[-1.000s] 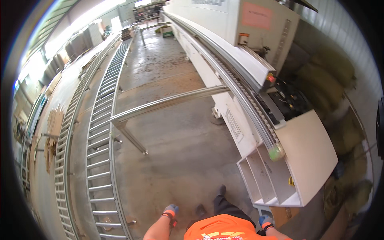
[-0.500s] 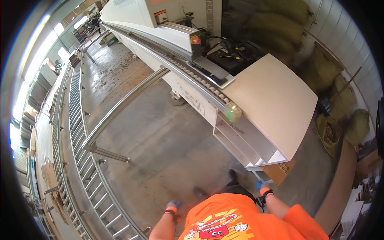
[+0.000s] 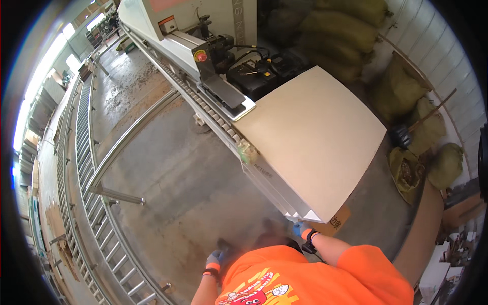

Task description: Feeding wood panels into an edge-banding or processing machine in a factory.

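Pale-topped cabinet [image 3: 315, 145]: likely heavy, stiff; grip edges. Right hand [image 3: 301, 229] at near corner, left hand [image 3: 218, 257] beside torso; finger closure on both indeterminable.

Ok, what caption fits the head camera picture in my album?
Orange shirt, blue-gloved right grip near the pale worktop, roller conveyor at left.

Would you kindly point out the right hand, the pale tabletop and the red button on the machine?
Right hand [image 3: 299, 229]: head view, on the middle of the gloved hand.
Pale tabletop [image 3: 312, 142]: head view, on the bare middle of its upper surface.
Red button [image 3: 201, 56]: head view, on its rounded face.
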Available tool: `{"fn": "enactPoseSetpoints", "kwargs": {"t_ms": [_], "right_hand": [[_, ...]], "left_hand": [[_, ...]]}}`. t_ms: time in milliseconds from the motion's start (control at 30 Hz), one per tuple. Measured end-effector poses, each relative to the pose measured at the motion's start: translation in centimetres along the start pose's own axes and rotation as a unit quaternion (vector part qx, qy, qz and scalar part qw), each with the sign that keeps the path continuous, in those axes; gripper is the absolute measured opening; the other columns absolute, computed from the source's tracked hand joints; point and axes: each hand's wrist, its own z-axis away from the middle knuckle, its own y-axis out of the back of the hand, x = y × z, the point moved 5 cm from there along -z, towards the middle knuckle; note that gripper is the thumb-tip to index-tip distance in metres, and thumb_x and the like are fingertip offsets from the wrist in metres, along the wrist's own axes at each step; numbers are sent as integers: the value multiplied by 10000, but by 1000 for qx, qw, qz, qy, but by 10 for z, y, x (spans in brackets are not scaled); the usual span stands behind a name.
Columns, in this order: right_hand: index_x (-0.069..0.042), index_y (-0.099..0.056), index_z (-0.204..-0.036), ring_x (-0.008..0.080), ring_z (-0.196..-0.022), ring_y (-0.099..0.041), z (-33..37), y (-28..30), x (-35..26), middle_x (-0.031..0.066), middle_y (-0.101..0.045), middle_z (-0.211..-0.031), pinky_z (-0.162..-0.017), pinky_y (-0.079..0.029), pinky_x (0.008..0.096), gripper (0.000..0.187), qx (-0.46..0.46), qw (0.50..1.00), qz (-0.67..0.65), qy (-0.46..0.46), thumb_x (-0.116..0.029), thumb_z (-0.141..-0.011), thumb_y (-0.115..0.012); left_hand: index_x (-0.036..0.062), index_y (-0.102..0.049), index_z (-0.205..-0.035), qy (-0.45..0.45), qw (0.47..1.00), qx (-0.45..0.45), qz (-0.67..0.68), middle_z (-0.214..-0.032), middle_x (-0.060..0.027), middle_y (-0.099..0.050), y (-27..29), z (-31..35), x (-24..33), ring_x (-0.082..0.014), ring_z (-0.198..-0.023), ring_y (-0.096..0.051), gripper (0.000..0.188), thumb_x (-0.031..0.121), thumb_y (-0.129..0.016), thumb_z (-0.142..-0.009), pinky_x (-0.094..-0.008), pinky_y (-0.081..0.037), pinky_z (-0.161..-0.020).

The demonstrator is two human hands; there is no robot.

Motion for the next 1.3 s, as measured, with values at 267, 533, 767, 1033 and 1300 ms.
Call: {"fn": "enactPoseSetpoints", "kwargs": {"t_ms": [267, 533, 767, 1033, 1300], "right_hand": [[-86, -741, -998, 424, -918, -689, 10, 31, -37, 235, -713, -974, -822, -541, 457, 368, -39, 997, 23, 57, -385, -885, -559], [-115, -751, -1009, 335, -949, -704, -2, 10, -68, 189, -730, -1039, -872, -530, 414, 276, -25, 995, -66, 73, -330, -879, -636], [-123, -724, -1094, 402, -1021, -671, 15, 21, -125, 219, -697, -1093, -919, -516, 415, 363, -44, 997, -13, 57, -365, -921, -516], [-82, -720, -1056, 424, -1006, -670, 32, -4, -132, 247, -675, -1104, -859, -524, 434, 397, -3, 999, -43, 29, -383, -908, -508], [-70, -711, -1073, 418, -1029, -669, 41, -16, -122, 245, -685, -1077, -845, -526, 445, 416, -9, 998, -16, 59, -404, -920, -517]], "left_hand": [[85, -719, -1094, 78, 996, 19, -47, -988, -167, -742, 14, 32, 6, -303, -947, -716, 449, 473, -618, -892, -410, -530, -849], [94, -726, -1084, 156, 988, 9, -3, -1103, -206, -708, 20, 29, -106, -379, -1078, -663, 425, 439, -593, -876, -459, -513, -923], [91, -721, -1101, 146, 989, 10, 11, -1115, -200, -709, 46, 23, -113, -368, -1097, -663, 419, 423, -589, -883, -437, -508, -950], [102, -711, -1151, 139, 990, 8, -16, -1165, -179, -704, 92, 21, -94, -358, -1127, -653, 432, 423, -595, -887, -433, -496, -972], [95, -702, -1152, 125, 991, 13, -44, -1187, -188, -691, 112, 15, -101, -378, -1146, -634, 427, 411, -587, -888, -434, -490, -977]]}}
